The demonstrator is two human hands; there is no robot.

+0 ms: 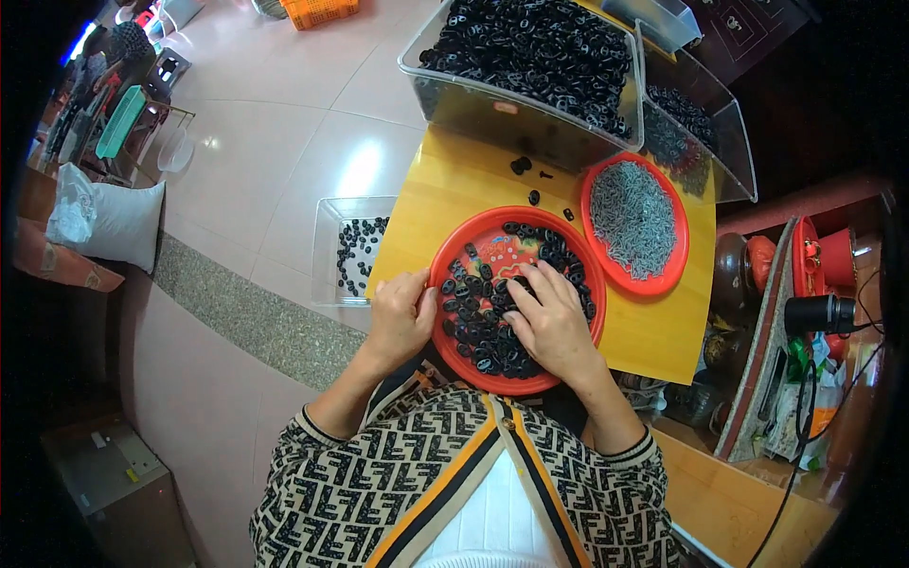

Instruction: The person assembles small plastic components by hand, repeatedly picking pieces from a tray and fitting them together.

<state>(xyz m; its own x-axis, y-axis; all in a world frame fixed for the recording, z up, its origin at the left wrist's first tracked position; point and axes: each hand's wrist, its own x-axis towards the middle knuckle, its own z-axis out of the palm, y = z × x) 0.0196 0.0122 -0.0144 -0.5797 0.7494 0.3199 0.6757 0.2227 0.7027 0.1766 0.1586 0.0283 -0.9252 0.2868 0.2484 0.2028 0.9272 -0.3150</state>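
Observation:
A round red tray [481, 377] with a patterned base sits at the table's near edge and holds many small black oval plastic pieces [468, 305]. My left hand [401, 312] grips the tray's left rim between thumb and fingers. Inside the tray on the right, my right hand [549, 320] rests over the black pieces with its fingers apart and slightly bent. Its fingertips touch the pieces, and what lies under them is partly hidden. To the upper right, a second red tray [600, 248] is heaped with silver screws [632, 220].
A large clear bin [530, 128] full of black pieces stands at the back of the yellow table [653, 331], beside another clear bin [734, 142]. Several loose black parts [534, 198] lie between. Left of the table is a clear box [327, 256] with a few black pieces.

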